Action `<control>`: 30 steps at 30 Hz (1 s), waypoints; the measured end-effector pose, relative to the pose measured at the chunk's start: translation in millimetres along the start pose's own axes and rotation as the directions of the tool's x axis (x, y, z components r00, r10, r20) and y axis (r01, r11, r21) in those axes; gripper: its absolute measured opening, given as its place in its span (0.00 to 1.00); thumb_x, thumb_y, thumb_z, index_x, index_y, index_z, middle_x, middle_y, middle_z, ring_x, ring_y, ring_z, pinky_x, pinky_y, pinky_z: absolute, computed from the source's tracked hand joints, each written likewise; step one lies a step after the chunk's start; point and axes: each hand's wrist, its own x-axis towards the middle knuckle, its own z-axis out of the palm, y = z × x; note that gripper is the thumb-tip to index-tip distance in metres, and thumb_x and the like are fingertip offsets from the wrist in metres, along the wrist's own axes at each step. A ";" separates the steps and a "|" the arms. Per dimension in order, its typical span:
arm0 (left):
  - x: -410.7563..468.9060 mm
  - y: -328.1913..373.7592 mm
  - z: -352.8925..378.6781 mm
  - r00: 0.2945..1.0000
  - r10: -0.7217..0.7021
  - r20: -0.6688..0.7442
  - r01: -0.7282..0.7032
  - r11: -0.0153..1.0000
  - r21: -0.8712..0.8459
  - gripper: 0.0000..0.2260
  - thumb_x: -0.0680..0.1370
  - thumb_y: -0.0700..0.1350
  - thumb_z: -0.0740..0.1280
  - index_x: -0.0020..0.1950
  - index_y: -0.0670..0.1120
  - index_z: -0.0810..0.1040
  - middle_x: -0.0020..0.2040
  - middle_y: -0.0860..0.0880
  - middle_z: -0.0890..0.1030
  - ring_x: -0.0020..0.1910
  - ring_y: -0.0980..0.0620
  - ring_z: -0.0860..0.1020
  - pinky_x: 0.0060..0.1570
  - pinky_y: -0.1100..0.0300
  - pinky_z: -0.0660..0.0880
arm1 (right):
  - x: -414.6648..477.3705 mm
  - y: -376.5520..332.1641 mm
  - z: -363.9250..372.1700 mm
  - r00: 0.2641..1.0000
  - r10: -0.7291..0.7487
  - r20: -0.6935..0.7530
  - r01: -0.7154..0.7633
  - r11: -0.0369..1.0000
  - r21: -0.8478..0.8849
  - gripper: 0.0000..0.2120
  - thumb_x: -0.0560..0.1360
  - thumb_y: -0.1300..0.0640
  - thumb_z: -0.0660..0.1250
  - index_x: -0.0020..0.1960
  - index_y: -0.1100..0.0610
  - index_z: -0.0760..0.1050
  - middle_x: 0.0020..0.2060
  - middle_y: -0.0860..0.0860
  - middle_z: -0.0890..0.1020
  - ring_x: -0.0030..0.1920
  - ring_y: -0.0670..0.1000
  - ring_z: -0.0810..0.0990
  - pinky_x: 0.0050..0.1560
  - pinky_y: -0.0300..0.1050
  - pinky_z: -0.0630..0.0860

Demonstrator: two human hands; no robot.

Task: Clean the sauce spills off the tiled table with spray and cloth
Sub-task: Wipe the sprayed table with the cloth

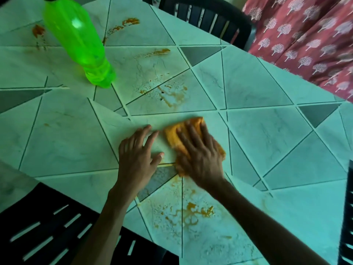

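Observation:
My right hand (198,153) lies flat with spread fingers on a crumpled orange cloth (172,133), pressing it against the tiled table (267,131). Just left of the cloth, my left hand (136,152) rests open on the tiles. Orange sauce spills mark the table: one smear near the front edge (191,213), one beyond the cloth (172,94), and streaks at the back (129,22) and back left (38,31). A green plastic bottle (80,41) stands at the back left; its top is cut off by the frame.
A dark slatted chair (47,226) sits at the near left of the table, another chair (210,18) at the far side, and a dark edge of a chair (346,217) at the right. Red patterned fabric (305,39) hangs at the back right.

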 end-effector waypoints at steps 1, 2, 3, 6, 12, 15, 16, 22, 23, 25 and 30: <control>1.9 1.1 -0.7 1.000 -0.007 -0.005 0.007 1.000 -0.001 0.29 0.75 0.56 0.69 0.75 0.53 0.67 0.77 0.52 0.64 0.74 0.47 0.65 0.67 0.44 0.64 | -32.0 -1.2 3.3 0.997 -0.079 0.018 0.079 0.996 -0.028 0.31 0.82 0.36 0.51 0.82 0.43 0.47 0.82 0.47 0.48 0.81 0.59 0.43 0.77 0.57 0.45; 1.9 1.5 -0.1 1.000 -0.006 -0.004 0.006 1.000 0.007 0.29 0.75 0.56 0.70 0.75 0.53 0.67 0.77 0.52 0.64 0.74 0.47 0.65 0.67 0.44 0.64 | -59.2 6.9 4.2 0.990 -0.131 0.051 0.134 0.990 -0.050 0.32 0.82 0.35 0.52 0.82 0.42 0.48 0.82 0.47 0.49 0.82 0.58 0.44 0.78 0.56 0.47; 3.1 2.4 -0.6 1.000 -0.012 0.000 0.012 1.000 0.010 0.30 0.75 0.56 0.70 0.75 0.53 0.67 0.77 0.51 0.64 0.74 0.46 0.65 0.67 0.44 0.64 | -75.6 21.7 0.6 0.986 -0.154 0.060 0.158 0.985 -0.071 0.32 0.82 0.35 0.52 0.82 0.42 0.49 0.82 0.46 0.49 0.82 0.57 0.45 0.78 0.56 0.50; 1.5 3.4 -1.6 1.000 -0.010 0.003 0.010 1.000 0.006 0.29 0.75 0.55 0.70 0.74 0.52 0.67 0.76 0.51 0.65 0.73 0.46 0.66 0.67 0.42 0.65 | -59.2 58.3 -6.1 0.999 -0.013 0.033 0.013 1.000 -0.023 0.30 0.81 0.34 0.49 0.81 0.40 0.50 0.82 0.46 0.51 0.81 0.58 0.49 0.78 0.59 0.56; 3.7 5.3 -7.1 1.000 -0.010 0.008 0.010 1.000 -0.003 0.29 0.75 0.57 0.69 0.74 0.53 0.68 0.75 0.52 0.65 0.72 0.47 0.66 0.66 0.44 0.63 | 110.0 50.8 -16.8 0.960 0.279 0.001 -0.278 0.959 0.048 0.31 0.82 0.35 0.47 0.82 0.43 0.48 0.82 0.51 0.48 0.81 0.63 0.44 0.78 0.66 0.48; 3.5 0.0 -7.1 1.000 -0.014 0.014 0.015 0.999 -0.037 0.30 0.74 0.56 0.71 0.74 0.52 0.67 0.75 0.53 0.65 0.71 0.49 0.66 0.66 0.47 0.61 | 127.3 9.8 -10.5 0.987 0.157 0.035 -0.158 0.987 0.022 0.31 0.83 0.37 0.49 0.82 0.43 0.45 0.82 0.50 0.46 0.80 0.65 0.41 0.78 0.67 0.45; 3.2 -2.0 -7.8 0.999 -0.023 0.023 0.025 0.998 -0.064 0.30 0.74 0.54 0.71 0.74 0.50 0.67 0.75 0.53 0.65 0.71 0.49 0.66 0.66 0.48 0.62 | 112.9 -1.4 -6.1 0.995 0.095 0.034 -0.096 0.995 0.009 0.31 0.83 0.37 0.49 0.82 0.43 0.44 0.82 0.50 0.46 0.80 0.64 0.41 0.78 0.66 0.46; -1.3 -8.0 -10.0 0.999 0.004 0.044 0.001 0.995 -0.096 0.31 0.76 0.48 0.71 0.76 0.44 0.65 0.77 0.49 0.63 0.73 0.46 0.66 0.69 0.49 0.65 | -46.0 4.7 10.9 0.970 -0.237 0.049 0.240 0.969 -0.055 0.30 0.83 0.38 0.51 0.82 0.43 0.48 0.82 0.48 0.49 0.81 0.60 0.44 0.79 0.58 0.45; -1.8 -7.8 -10.9 0.999 0.008 0.049 -0.004 0.996 -0.084 0.31 0.76 0.48 0.71 0.77 0.44 0.64 0.78 0.49 0.63 0.73 0.45 0.66 0.69 0.49 0.65 | -62.4 20.0 9.4 0.963 -0.263 0.057 0.266 0.962 -0.063 0.30 0.82 0.38 0.51 0.82 0.42 0.48 0.82 0.47 0.49 0.81 0.60 0.46 0.79 0.59 0.48; -1.7 -7.3 -11.5 0.998 0.006 0.055 -0.002 0.997 -0.080 0.31 0.76 0.48 0.71 0.77 0.43 0.64 0.77 0.48 0.63 0.72 0.44 0.67 0.68 0.49 0.65 | -64.4 46.0 5.3 0.968 -0.239 0.071 0.244 0.968 -0.064 0.30 0.82 0.37 0.50 0.81 0.41 0.48 0.82 0.46 0.48 0.81 0.60 0.46 0.78 0.64 0.53; 0.3 -10.2 -9.8 0.998 -0.001 0.066 0.006 0.997 -0.080 0.32 0.76 0.47 0.71 0.77 0.43 0.64 0.78 0.48 0.62 0.73 0.44 0.65 0.69 0.49 0.63 | 19.3 6.4 9.8 0.994 0.105 -0.019 -0.106 0.994 -0.013 0.31 0.82 0.36 0.47 0.82 0.41 0.43 0.82 0.48 0.44 0.81 0.62 0.39 0.79 0.65 0.44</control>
